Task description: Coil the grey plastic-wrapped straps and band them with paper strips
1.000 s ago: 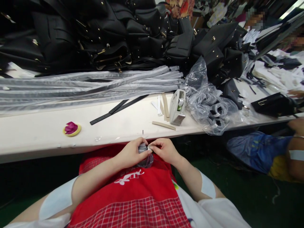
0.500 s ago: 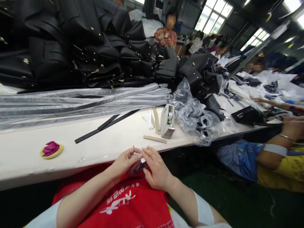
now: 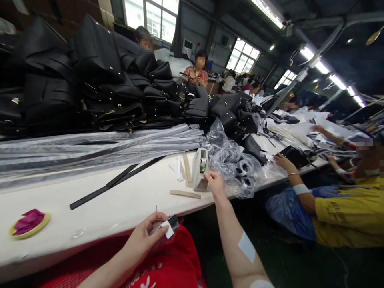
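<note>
Head view. L hand [image 3: 147,237] just below table's [image 3: 120,212] near edge, over red apron [image 3: 171,268], pinching white-tagged dark piece [image 3: 173,221]. R hand [image 3: 215,183] stretched to tape dispenser [image 3: 198,168] by the near edge, fingertips at its front end; grip can't tell. Clear bag [image 3: 237,168] just beside dispenser. Co-worker's hand [image 3: 282,162] farther R on the table.

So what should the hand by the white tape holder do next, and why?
Probably pull a strip off the tape dispenser: the right hand is at its front edge, and the left hand holds a small dark bundle with one white piece on it.
</note>
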The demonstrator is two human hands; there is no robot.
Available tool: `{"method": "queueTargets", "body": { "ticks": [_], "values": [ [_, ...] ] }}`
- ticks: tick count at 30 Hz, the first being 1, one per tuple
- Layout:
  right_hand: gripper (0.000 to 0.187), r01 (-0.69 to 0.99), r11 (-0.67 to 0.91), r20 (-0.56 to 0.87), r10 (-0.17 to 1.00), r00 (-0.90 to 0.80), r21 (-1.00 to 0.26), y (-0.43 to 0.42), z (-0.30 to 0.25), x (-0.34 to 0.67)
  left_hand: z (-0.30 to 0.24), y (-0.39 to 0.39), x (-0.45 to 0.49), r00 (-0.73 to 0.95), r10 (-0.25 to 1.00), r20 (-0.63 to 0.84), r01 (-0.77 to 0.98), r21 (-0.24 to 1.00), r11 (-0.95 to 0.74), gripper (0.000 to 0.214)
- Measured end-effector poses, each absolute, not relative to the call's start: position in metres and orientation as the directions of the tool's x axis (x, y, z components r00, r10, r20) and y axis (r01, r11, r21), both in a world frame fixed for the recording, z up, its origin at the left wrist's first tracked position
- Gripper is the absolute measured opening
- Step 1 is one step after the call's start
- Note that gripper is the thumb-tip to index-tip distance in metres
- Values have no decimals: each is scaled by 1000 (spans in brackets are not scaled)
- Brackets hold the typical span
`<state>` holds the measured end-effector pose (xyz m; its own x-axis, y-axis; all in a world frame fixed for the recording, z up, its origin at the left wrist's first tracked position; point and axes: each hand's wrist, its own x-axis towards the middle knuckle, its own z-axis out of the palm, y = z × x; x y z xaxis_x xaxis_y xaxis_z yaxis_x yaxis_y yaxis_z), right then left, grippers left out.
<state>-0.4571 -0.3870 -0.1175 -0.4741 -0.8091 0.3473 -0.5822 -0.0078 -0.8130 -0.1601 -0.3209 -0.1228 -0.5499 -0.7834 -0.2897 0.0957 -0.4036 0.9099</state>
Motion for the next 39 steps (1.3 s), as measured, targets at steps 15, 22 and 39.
{"method": "queueTargets", "body": {
  "ticks": [15, 22, 39],
  "values": [
    [27, -415, 154, 56, -890, -453, -897, -315, -126, -413, -118, -324, -163, -508, -829, -235, 102, 939, -329, 43],
    [24, -117, 87, -90, -996, 16, -989, -281, -95, -340, -112, -324, -162, -445, -867, -226, 126, 942, -310, 39],
    [38, 45, 281, -270, -947, 174, -959, -288, -114, -316, -112, -322, -153, -269, -955, -125, -135, 987, -91, 31]
  ]
}}
